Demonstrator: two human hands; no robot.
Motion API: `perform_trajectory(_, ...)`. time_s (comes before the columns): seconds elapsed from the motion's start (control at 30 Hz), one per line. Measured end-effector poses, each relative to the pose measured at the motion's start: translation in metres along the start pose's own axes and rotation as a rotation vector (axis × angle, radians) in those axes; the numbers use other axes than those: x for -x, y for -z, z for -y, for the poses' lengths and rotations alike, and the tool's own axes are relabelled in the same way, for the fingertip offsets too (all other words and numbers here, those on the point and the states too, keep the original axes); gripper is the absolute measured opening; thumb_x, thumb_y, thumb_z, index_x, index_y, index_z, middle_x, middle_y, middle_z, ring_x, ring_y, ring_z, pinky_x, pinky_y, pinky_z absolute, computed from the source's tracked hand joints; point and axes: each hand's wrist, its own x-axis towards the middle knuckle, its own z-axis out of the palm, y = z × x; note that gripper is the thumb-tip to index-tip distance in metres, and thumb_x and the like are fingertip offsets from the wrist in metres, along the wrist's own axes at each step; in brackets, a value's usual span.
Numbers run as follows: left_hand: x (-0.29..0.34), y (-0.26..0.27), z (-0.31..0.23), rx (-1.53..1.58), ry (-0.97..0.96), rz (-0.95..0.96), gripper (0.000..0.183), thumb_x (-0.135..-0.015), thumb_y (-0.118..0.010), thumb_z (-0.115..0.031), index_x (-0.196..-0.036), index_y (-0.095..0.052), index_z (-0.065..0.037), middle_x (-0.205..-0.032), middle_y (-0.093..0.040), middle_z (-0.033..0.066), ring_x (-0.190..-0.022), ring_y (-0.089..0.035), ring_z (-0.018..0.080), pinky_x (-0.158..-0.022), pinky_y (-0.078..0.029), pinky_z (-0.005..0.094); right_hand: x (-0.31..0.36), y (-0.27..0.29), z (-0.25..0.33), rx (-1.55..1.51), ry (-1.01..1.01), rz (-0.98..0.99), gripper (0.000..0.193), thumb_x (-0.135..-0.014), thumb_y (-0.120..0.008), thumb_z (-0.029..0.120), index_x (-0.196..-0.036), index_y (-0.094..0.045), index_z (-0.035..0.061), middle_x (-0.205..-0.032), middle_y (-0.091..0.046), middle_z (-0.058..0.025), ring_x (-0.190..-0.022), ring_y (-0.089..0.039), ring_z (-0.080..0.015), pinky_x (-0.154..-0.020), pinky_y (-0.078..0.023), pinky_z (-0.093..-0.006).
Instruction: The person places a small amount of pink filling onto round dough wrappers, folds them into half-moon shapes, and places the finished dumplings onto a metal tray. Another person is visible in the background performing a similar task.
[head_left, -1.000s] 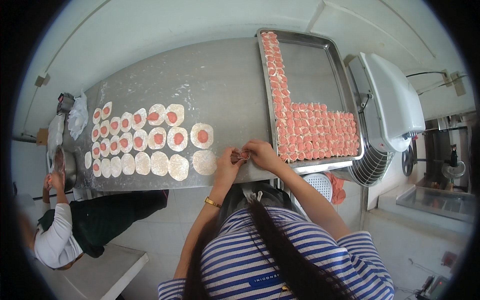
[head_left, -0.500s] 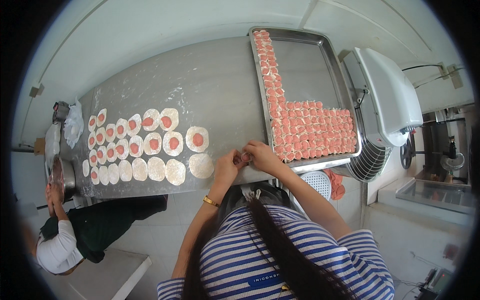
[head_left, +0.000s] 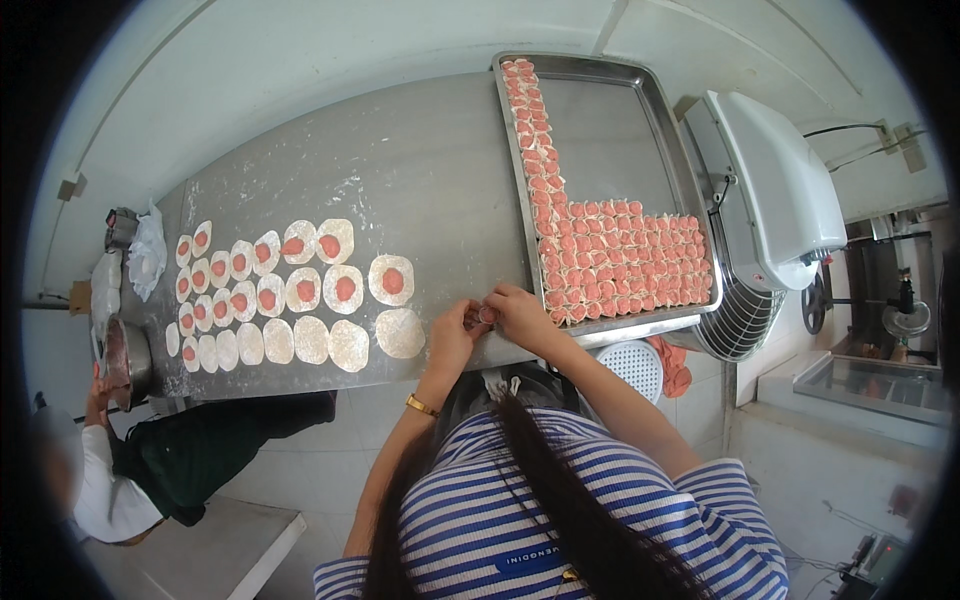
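Between my left hand (head_left: pixel 453 335) and my right hand (head_left: pixel 520 318), a small open-topped dumpling (head_left: pixel 488 315) with pink filling is pinched by the fingertips. Both hands are closed around it above the near edge of the table, and the fingers partly cover it. Left of my left hand lies a bare round wrapper (head_left: pixel 400 333), with a wrapper topped by pink filling (head_left: pixel 393 280) beyond it. Just beside my right hand stands a large metal tray (head_left: pixel 610 130), packed with rows of similar dumplings (head_left: pixel 625 255) along its left side and near half.
Several floury wrappers (head_left: pixel 347 345), many with pink filling, lie in rows on the steel table (head_left: pixel 430 150). A white machine (head_left: pixel 770 190) stands right of the tray. At far left, a co-worker (head_left: pixel 120 490) reaches to a metal bowl (head_left: pixel 135 365). A white perforated basket (head_left: pixel 635 370) sits below the tray.
My hands stay in nearly the same place, still pinching the dumpling. At far left the co-worker has leaned, and their hands, seen together before, have shifted at the bowl.
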Motion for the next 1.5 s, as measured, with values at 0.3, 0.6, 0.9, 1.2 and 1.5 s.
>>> perform_trajectory(0.3,0.0,0.0,0.0,0.021,0.04,0.003,0.023,-0.075,-0.073,-0.008,-0.093,-0.062,0.0,-0.083,-0.069,0.013,-0.077,-0.068,0.0216,-0.068,-0.052,0.0313,0.002,0.001,0.005,0.009,0.023,-0.105,0.028,-0.07,-0.056,-0.004,-0.097,-0.06,0.001,-0.088,-0.056,-0.0157,-0.085,-0.058,-0.0372,-0.073,-0.047,-0.0434)
perform_trajectory(0.6,-0.003,0.0,0.004,-0.028,-0.074,-0.099,0.023,-0.072,-0.073,-0.003,-0.092,-0.061,0.0,-0.08,-0.068,0.0148,-0.075,-0.067,0.0268,-0.068,-0.051,0.0333,-0.002,-0.004,0.006,0.026,-0.002,-0.182,0.025,-0.072,-0.054,-0.005,-0.095,-0.06,0.0012,-0.088,-0.056,-0.0159,-0.086,-0.057,-0.038,-0.074,-0.047,-0.0434)
perform_trajectory(0.9,-0.004,0.004,0.008,0.027,0.043,-0.029,0.022,-0.074,-0.072,-0.003,-0.094,-0.063,0.0,-0.084,-0.069,0.0128,-0.079,-0.068,0.0222,-0.072,-0.052,0.0315,-0.004,-0.004,0.012,-0.071,-0.002,-0.16,0.019,-0.072,-0.053,-0.004,-0.088,-0.06,0.0018,-0.087,-0.055,-0.0155,-0.087,-0.057,-0.0365,-0.074,-0.046,-0.0436)
perform_trajectory(1.2,-0.001,0.015,0.024,0.019,0.005,-0.063,0.024,-0.071,-0.073,-0.003,-0.093,-0.062,0.0,-0.082,-0.068,0.014,-0.075,-0.068,0.0238,-0.068,-0.051,0.0319,-0.003,-0.007,0.013,0.135,0.129,-0.077,0.027,-0.074,-0.053,-0.003,-0.098,-0.061,0.0059,-0.097,-0.056,-0.0132,-0.094,-0.055,-0.0353,-0.082,-0.045,-0.0419)
perform_trajectory(1.5,0.027,0.05,0.02,0.115,0.129,-0.097,0.023,-0.075,-0.065,0.002,-0.098,-0.063,0.0,-0.081,-0.067,0.0088,-0.073,-0.065,0.0144,-0.066,-0.052,0.0258,-0.005,0.082,-0.016,-0.177,-0.043,-0.232,0.028,-0.074,-0.063,0.002,-0.102,-0.064,0.0038,-0.101,-0.062,-0.0113,-0.089,-0.062,-0.0274,-0.074,-0.051,-0.0343)
